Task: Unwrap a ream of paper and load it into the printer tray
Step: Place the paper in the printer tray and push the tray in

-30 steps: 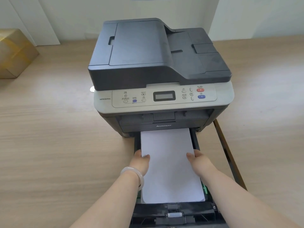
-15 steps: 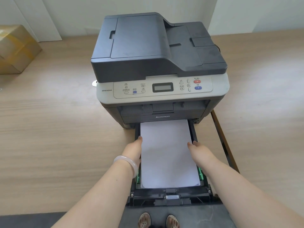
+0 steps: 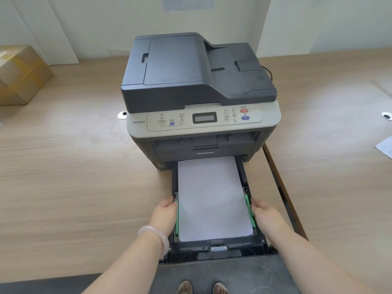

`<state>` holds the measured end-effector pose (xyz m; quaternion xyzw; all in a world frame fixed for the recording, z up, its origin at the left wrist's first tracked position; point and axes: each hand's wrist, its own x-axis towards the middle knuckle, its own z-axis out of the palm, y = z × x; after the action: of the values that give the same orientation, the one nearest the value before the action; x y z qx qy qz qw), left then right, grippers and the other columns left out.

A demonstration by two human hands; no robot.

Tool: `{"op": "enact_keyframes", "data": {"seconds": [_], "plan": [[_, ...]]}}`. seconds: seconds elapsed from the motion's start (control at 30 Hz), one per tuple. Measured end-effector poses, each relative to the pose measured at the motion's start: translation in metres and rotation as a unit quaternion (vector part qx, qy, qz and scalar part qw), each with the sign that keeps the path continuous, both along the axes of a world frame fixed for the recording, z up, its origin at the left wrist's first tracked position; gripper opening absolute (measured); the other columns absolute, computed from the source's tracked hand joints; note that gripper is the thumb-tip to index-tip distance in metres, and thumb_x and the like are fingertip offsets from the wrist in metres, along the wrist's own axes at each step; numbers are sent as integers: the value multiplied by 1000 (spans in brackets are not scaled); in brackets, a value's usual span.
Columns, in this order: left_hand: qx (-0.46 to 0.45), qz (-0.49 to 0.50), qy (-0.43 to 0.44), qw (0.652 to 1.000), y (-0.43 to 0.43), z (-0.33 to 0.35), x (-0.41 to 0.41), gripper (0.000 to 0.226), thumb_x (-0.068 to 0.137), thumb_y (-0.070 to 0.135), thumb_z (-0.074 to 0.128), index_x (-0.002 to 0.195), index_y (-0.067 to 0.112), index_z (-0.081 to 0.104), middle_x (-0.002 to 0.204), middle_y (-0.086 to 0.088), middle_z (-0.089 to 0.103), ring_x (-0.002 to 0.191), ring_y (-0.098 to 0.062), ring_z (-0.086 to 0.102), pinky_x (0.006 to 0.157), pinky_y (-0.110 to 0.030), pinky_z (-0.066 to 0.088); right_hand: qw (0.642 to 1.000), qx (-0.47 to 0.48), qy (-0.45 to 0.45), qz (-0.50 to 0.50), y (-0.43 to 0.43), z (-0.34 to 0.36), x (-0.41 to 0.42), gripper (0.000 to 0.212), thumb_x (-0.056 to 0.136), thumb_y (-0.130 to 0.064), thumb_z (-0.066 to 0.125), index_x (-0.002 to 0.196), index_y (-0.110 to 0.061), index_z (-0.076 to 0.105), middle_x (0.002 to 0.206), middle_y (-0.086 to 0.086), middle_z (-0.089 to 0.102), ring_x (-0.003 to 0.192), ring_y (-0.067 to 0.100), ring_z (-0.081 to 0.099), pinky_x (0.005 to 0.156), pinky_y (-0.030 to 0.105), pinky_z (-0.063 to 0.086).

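A grey and dark printer [image 3: 199, 85] stands on a wooden desk [image 3: 63, 177]. Its black paper tray [image 3: 216, 249] is pulled out toward me over the desk's front edge. A white stack of paper [image 3: 212, 198] lies flat in the tray, between green side guides. My left hand [image 3: 165, 213], with a pale bangle on the wrist, grips the tray's left side at the left green guide. My right hand [image 3: 265, 213] grips the right side at the right green guide. Neither hand rests on top of the paper.
A cardboard box [image 3: 19, 75] sits at the far left of the desk. A sheet of paper [image 3: 386, 146] lies at the right edge. Round cable grommets [image 3: 122, 115] are set into the desk. A dark seam [image 3: 282, 192] runs right of the tray. My feet show below.
Both hands slid from the top edges of the paper outward and back to the tray's sides at the green guides. The camera pulled back, so more of the tray shows.
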<state>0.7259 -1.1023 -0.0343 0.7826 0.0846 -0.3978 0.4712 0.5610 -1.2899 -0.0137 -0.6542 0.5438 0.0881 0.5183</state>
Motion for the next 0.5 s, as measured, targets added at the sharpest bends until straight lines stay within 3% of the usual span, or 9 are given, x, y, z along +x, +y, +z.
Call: {"op": "enact_keyframes", "data": {"seconds": [0.07,0.13,0.2,0.27,0.33,0.43,0.5], "plan": [[-11,-24,-31,999,-3,2,-12,46,98,13,40,143,13,40,105,4,57,78,-7,50,72,-17,42,1000,-3,4,16,4,1,0,49,99,-15,34,148,-20,32,146,9,46,129,28,46,97,31,38],[-17,-44,-40,998,-7,3,-19,47,97,9,39,144,12,39,92,9,52,64,2,38,56,-12,30,1000,-4,3,23,6,1,2,52,99,-13,35,150,-23,28,147,9,45,124,29,49,92,30,41],[-18,-60,-44,997,-11,0,-21,49,96,9,39,145,15,36,116,2,54,67,0,42,57,-15,34,1000,-2,-2,29,9,4,6,56,98,-11,34,151,-26,22,138,12,50,101,27,58,72,25,44],[-14,-58,-40,997,-12,-1,-21,54,96,12,39,149,20,30,144,-2,44,74,-5,49,62,-20,40,999,0,-4,34,13,5,11,61,98,-9,34,152,-28,15,125,16,56,67,19,53,50,20,41],[-16,-53,-34,998,-13,1,-23,56,95,12,39,150,22,28,151,-3,38,73,-3,49,61,-19,40,999,6,-11,33,16,0,11,66,96,-8,36,153,-28,10,135,17,51,55,15,46,39,16,37],[-17,-61,-24,998,-10,0,-26,57,95,8,37,150,21,27,155,-1,31,78,-2,48,62,-15,40,999,16,-34,22,22,-5,9,68,96,-6,38,153,-28,8,156,8,29,59,10,48,43,14,41],[-28,-48,-8,998,-10,4,-28,55,96,5,36,149,20,28,155,-2,30,72,1,43,51,-3,37,998,14,-49,22,26,-3,9,68,95,-4,37,153,-27,9,159,4,21,81,11,58,64,21,51]]}}
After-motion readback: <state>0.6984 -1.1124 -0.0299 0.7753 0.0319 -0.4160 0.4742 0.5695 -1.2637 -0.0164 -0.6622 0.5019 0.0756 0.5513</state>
